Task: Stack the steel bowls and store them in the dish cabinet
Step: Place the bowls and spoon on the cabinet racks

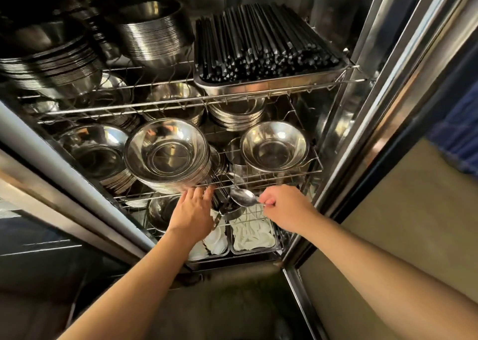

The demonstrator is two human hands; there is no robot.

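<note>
The open dish cabinet [357, 86] holds wire shelves full of steel bowls. On the middle shelf [284, 175] a tall stack of steel bowls [166, 156] stands at the front centre, a second stack [101, 153] to its left and a single bowl [275, 147] to its right. My left hand [192, 210] reaches in just under the front of the centre stack, fingers on the shelf's front wire. My right hand [282, 205] pinches the handle of a steel spoon [244, 197] just below that shelf.
The top shelf carries a steel tray of black chopsticks [263, 52] and more bowl stacks [152, 34]. At the bottom sit a steel pot [227, 209] and trays with white cloths [252, 236]. The cabinet door [413, 210] stands open at the right.
</note>
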